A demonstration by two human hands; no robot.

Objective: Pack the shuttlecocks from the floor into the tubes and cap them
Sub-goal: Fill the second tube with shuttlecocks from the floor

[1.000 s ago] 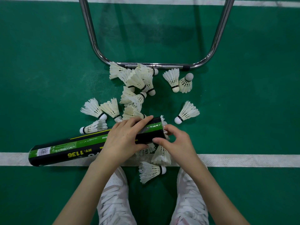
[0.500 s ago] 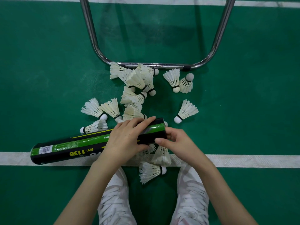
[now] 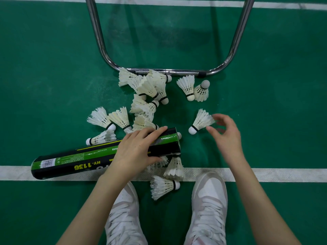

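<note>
Head view shows the right hand (image 3: 227, 137) hovering with its fingers spread and loosely curled, holding nothing, just at the feather end of a lone shuttlecock (image 3: 200, 122) on the floor (image 3: 53, 68). That shuttlecock lies immediately at the hand's 9 o'clock; the fingertips are at or very near the feather tips, and contact cannot be told. Its long axis runs from the feathers at about 1 o'clock down to the cork at about 7 o'clock, so the cork points toward the open mouth of the tube (image 3: 106, 154). The left hand (image 3: 136, 151) grips the tube near that mouth, fingers wrapped over it, keeping it lying on the floor with the mouth toward 3 o'clock. The right hand is plainly the nearer one, so this pick likely falls to it. Other shuttlecocks lie scattered from 10 to 12 o'clock of the tube's mouth.
</note>
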